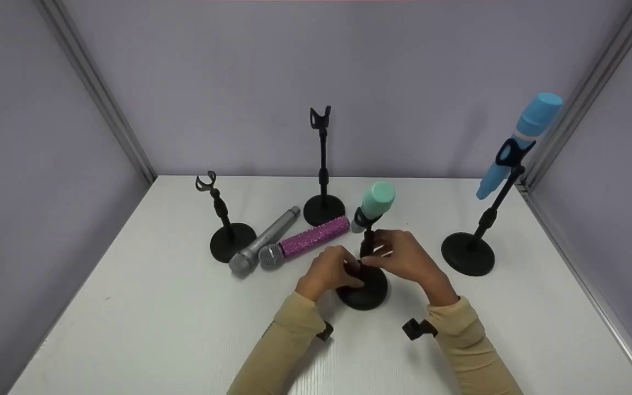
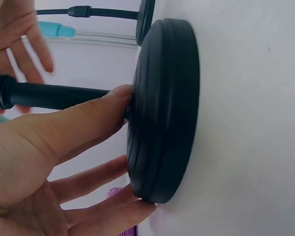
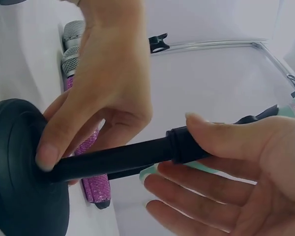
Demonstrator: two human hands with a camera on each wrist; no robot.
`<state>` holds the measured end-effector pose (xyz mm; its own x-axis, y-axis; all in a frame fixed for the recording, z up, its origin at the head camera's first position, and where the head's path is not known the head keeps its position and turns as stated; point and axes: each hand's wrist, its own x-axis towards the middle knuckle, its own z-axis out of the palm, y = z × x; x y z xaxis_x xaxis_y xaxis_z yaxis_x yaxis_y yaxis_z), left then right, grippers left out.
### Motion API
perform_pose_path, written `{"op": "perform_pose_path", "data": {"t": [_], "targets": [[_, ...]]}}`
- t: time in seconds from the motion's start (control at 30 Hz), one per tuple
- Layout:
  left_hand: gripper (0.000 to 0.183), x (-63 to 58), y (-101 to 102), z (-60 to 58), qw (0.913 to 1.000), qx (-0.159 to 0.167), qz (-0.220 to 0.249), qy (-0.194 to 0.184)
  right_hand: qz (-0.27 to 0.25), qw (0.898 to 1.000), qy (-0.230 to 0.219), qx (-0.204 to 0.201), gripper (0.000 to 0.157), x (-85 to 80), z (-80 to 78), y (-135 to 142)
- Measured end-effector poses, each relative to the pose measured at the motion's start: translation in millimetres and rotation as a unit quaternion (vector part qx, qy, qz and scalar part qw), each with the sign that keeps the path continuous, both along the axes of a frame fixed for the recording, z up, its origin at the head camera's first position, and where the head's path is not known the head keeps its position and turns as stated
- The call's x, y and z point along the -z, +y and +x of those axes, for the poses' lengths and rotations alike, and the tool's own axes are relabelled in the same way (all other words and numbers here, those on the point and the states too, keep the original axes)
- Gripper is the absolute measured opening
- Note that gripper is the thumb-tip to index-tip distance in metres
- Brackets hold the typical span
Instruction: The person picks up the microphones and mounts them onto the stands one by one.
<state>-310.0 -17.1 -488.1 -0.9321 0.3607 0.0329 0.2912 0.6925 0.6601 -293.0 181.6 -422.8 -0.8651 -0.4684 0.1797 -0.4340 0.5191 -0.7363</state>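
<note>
In the head view a mint-green microphone [image 1: 378, 199] sits in the clip of a short black microphone stand [image 1: 364, 291]. My left hand [image 1: 329, 271] pinches the foot of this stand's pole, its thumb beside the pole in the left wrist view and other fingers against the round base [image 2: 162, 113]. Higher up, my right hand [image 1: 404, 255] holds the pole at its collar [image 3: 184, 145], thumb on the near side and fingers behind. A pink glittery microphone [image 1: 316, 237] and a silver-grey microphone [image 1: 266, 241] lie on the table left of my hands.
A blue microphone [image 1: 538, 115] rests tilted in a black stand [image 1: 468, 254] at the right. Two more black stands with bare clips, one at the back [image 1: 324, 209] and one at the left [image 1: 232, 242], stand on the white table [image 1: 146, 329]. Grey walls enclose the table.
</note>
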Motion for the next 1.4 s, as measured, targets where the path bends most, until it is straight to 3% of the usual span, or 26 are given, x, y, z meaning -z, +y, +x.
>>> {"op": "perform_pose_path", "data": {"t": [0.43, 0.8, 1.4], "targets": [[0.045, -6.3, -15.0, -0.4, 0.9984, 0.026, 0.012, -0.050, 0.111, 0.991, -0.058, 0.046, 0.052, 18.9, -7.5, 13.4], [0.056, -5.6, -26.6, -3.6, 0.9957, 0.042, 0.012, -0.082, 0.120, 0.987, -0.097, 0.039, 0.056, 38.3, -13.4, 15.2], [0.057, -4.5, -30.0, -5.4, 0.9915, 0.047, 0.047, -0.112, 0.118, 0.990, -0.079, 0.019, 0.050, 53.5, -19.0, 17.2]]}}
